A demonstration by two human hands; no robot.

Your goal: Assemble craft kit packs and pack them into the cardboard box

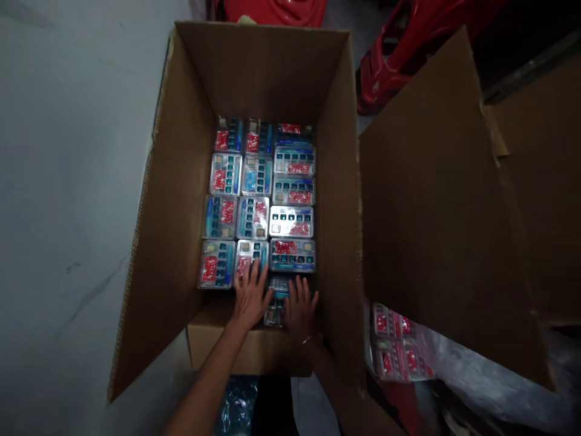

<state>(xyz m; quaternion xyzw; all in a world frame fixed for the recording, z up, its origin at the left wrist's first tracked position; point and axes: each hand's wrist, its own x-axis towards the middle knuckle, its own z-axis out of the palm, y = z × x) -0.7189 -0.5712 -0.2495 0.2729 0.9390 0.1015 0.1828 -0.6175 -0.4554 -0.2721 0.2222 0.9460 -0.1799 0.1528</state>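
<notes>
Left hand [249, 300] and right hand [299, 313] — both spread — touch clear cases [246, 248], their markings unreadably small.

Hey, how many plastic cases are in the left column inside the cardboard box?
4, from the far end of the box: first case, second case, third case, and fourth case, just left of the left hand. Any underneath would be hidden.

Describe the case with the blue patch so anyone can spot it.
Look inside the big open cardboard box, where clear cases lie in three columns. Go to the middle column, second from the far end: that is the blue-patch case. Its patch is light blue, while the cases around it show red ones.
</notes>
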